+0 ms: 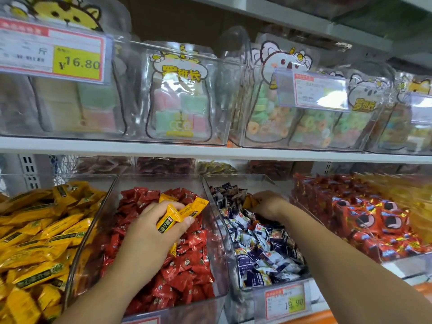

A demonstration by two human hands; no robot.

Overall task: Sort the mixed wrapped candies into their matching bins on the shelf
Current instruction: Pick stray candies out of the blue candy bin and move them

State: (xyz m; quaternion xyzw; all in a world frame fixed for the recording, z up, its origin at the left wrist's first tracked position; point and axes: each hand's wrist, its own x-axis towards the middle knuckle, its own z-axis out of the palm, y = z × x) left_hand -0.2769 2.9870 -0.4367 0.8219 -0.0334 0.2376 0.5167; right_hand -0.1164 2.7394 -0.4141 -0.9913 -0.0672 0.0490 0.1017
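Head view: the left hand [149, 232] hangs over the red candy bin [182, 308], its fingers [168, 206] curled round a few yellow candies [180, 212]. The right hand [268, 204] reaches into the neighbouring bin on the right, among blue-and-white candies [264, 249], fingers pinching a stray yellow candy [249, 202] at the far end. A yellow heap [35, 242] fills the bin left of the red one.

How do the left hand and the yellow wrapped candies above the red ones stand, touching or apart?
Touching: head view shows the left hand gripping the yellow wrapped candies.
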